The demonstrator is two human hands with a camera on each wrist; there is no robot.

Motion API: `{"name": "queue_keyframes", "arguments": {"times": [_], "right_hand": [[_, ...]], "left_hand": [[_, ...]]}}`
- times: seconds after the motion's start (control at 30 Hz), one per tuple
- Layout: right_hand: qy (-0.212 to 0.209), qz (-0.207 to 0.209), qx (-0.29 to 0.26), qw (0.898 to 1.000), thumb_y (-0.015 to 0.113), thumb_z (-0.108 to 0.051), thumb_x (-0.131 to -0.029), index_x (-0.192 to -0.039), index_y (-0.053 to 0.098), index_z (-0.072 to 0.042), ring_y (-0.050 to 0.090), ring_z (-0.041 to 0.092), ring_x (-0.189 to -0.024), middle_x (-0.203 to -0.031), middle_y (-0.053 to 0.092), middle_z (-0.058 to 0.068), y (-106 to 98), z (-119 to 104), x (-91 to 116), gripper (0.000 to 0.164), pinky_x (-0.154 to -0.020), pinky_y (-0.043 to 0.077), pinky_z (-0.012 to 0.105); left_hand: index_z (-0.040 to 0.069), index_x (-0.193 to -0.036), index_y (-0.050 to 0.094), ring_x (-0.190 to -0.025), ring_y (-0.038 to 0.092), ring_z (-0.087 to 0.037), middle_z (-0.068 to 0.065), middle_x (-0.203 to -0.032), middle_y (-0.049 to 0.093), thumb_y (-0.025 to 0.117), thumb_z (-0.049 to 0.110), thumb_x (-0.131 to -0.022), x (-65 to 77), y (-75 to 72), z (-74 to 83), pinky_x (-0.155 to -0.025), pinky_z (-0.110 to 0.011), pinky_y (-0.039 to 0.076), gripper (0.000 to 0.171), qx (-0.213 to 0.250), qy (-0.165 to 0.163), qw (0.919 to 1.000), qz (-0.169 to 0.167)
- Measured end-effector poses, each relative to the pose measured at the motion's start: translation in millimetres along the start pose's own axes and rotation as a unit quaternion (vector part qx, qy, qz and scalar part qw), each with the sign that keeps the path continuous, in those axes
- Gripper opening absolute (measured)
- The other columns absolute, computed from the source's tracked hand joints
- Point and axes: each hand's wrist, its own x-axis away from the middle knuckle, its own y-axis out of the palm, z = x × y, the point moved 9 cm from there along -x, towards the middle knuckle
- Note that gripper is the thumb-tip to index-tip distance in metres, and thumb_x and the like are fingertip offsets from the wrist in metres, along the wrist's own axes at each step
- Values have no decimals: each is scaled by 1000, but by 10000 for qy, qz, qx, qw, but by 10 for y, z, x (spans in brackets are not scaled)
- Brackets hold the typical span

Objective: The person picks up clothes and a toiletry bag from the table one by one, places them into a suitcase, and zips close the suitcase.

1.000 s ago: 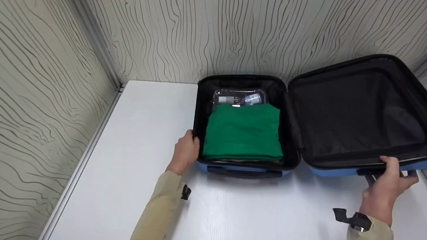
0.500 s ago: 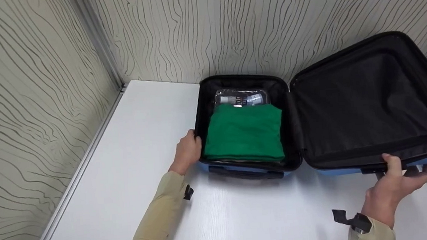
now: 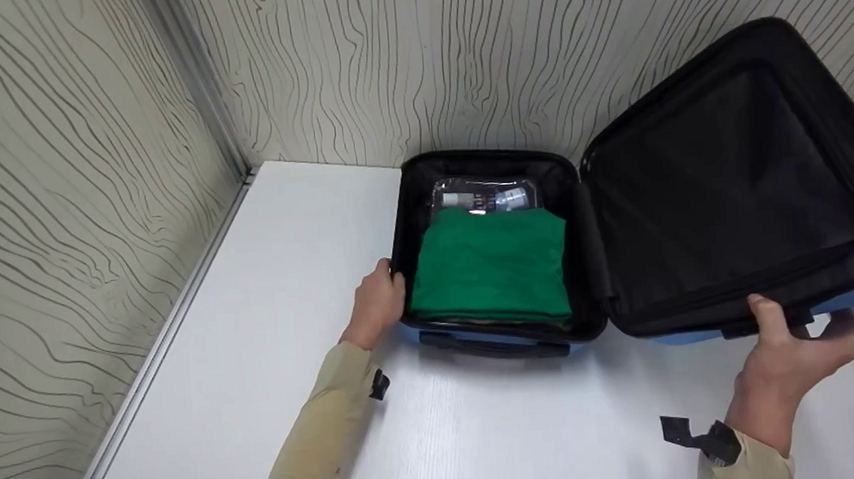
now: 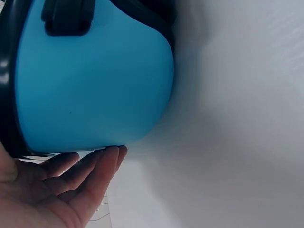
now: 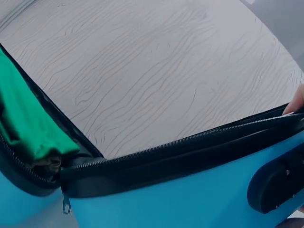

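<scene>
A blue suitcase with black lining lies unfolded on the white table. In its left half (image 3: pixel 493 158) a folded green cloth (image 3: pixel 489 265) sits in front of a clear pouch (image 3: pixel 485 194) with small bottles. My left hand (image 3: pixel 376 303) holds the left side wall near the front corner; in the left wrist view its fingers (image 4: pixel 97 178) lie along the blue shell. My right hand (image 3: pixel 789 361) grips the front edge of the lid half (image 3: pixel 725 196), thumb on the inner rim and fingers beneath. That lid stands tilted up off the table.
The black carry handle (image 3: pixel 494 345) is on the near side of the left half. A zipper pull (image 5: pixel 66 205) hangs near the hinge. Wood-patterned walls (image 3: pixel 415 67) stand behind and to the left of the white table (image 3: pixel 284 242).
My right hand has raised the lid half, its far edge swinging upward, while the hand's fingers spread further right. The left hand and the filled half have barely shifted.
</scene>
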Motion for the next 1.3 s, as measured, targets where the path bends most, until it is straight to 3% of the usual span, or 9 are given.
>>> {"name": "queue_keyframes", "arguments": {"times": [0.07,0.17,0.27,0.4,0.57,0.7,0.93,1.13,1.3], "right_hand": [[-43,-97,-265,9996,68,27,-65,-148,41,-11,40,22,-133,-148,41,10,72,-62,42,95,-105,42,41],[-294,-368,-254,9986,72,28,-61,-148,43,-10,43,28,-129,-146,41,13,206,-198,138,99,-101,46,42],[-760,-698,436,9937,76,24,-62,-150,41,-9,46,30,-127,-146,42,11,355,-365,251,100,-98,49,40],[-1388,-1004,1243,9773,78,20,-62,-151,40,-8,49,31,-125,-147,44,10,522,-544,388,101,-95,51,37],[-1894,-1405,1399,9617,78,15,-60,-151,40,-6,46,31,-125,-149,45,10,748,-724,578,101,-96,50,36],[-2019,-1570,1600,9534,81,11,-56,-151,41,-4,47,28,-127,-149,47,8,901,-805,720,104,-102,46,35],[-2425,-1876,1968,9313,84,3,-57,-148,42,3,52,27,-129,-151,48,8,1085,-837,947,101,-106,42,37],[-2664,-2063,2442,9093,87,-13,-61,-148,43,3,52,23,-132,-150,48,3,1191,-774,1094,98,-107,41,35],[-2880,-2234,2446,8985,89,-21,-60,-144,45,4,52,27,-129,-147,51,6,1249,-697,1166,98,-104,44,42]], "left_hand": [[-6,-134,53,-93,68,-32,-22,-111,68,40,19,-109,-6,-4,0,-80,-47,54,39,-32,39,10000,27],[-6,-134,54,-92,67,-32,-22,-110,68,40,19,-108,-17,-6,-12,-81,-47,54,38,-55,42,10000,67],[-5,-133,54,-94,67,-32,-22,-112,68,41,20,-108,-22,-5,-24,-82,-47,54,38,-44,9,9999,90],[-5,-134,55,-95,67,-32,-22,-113,68,42,20,-108,-21,1,-25,-83,-48,54,38,-18,3,10000,78],[-5,-134,55,-97,67,-32,-22,-115,68,42,20,-108,-21,4,-15,-84,-47,53,38,-15,-26,10000,69],[-4,-134,55,-95,67,-31,-21,-116,67,42,21,-108,-20,14,-8,-83,-47,53,38,43,-63,10000,30],[-4,-136,54,-96,67,-30,-21,-117,67,41,22,-109,-24,36,-27,-83,-46,53,40,65,-87,9999,-19],[-4,-138,53,-102,67,-32,-21,-122,66,40,22,-109,-25,27,-44,-86,-46,53,41,117,-132,9998,-32],[-3,-138,54,-102,67,-32,-21,-122,67,41,23,-108,-26,22,-58,-86,-46,53,41,158,-184,9997,-26]]}}
